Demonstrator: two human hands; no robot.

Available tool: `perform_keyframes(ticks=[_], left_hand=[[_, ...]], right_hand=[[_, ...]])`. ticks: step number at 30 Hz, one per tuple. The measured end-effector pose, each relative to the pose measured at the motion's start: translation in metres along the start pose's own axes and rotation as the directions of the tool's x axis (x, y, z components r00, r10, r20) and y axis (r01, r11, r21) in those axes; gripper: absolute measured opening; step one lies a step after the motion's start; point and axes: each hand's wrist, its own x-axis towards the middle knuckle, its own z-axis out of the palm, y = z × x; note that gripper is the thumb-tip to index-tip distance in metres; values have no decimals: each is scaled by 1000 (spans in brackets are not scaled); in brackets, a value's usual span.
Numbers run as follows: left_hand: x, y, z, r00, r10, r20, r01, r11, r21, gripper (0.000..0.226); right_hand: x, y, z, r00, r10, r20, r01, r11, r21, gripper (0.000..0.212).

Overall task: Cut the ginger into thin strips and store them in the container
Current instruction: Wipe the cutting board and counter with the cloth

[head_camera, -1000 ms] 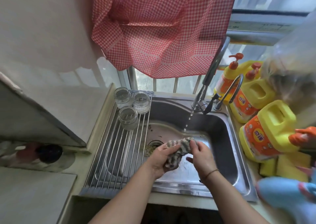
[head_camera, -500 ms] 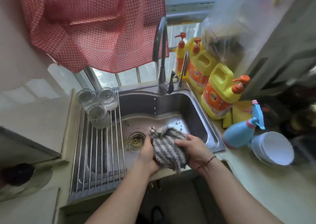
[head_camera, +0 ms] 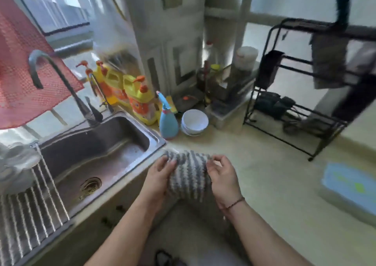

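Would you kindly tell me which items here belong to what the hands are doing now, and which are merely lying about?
In use:
left hand
right hand
striped cloth, held between both hands

Lying about:
sink
faucet
blue spray bottle
stacked white bowls
yellow detergent jugs
black wire rack

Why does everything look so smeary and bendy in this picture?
In the head view, motion blur smears the yellow bottles, the black rack and the blue box; the striped cloth held by the left hand and right hand is sharper. The wide lens bends the sink edge. Daylight from the window washes out the top left.
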Motion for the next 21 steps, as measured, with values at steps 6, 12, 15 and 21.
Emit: perform_keyframes(ticks=[6, 12, 15, 21], left_hand=[[-65, -72, 128, 983, -99, 153, 64, 974, 217, 50], [-118, -146, 231, 747, -141, 650, -548, 423, 722, 51], [-134, -180, 269, 662, -139, 736, -692, 264, 672, 27], [-133, -231, 345, 546, -73, 835, -781, 317, 538, 13]], right_hand=[[-81, -1, -171, 989, -50, -137, 28, 987, -158, 43], [-160, 14, -311, 931, 24, -364, -196, 873, -446, 38], [-184, 31, -362, 892, -61, -448, -246, 766, -594, 17], [-206, 40, -453, 878, -145, -456, -179, 785, -593, 7]])
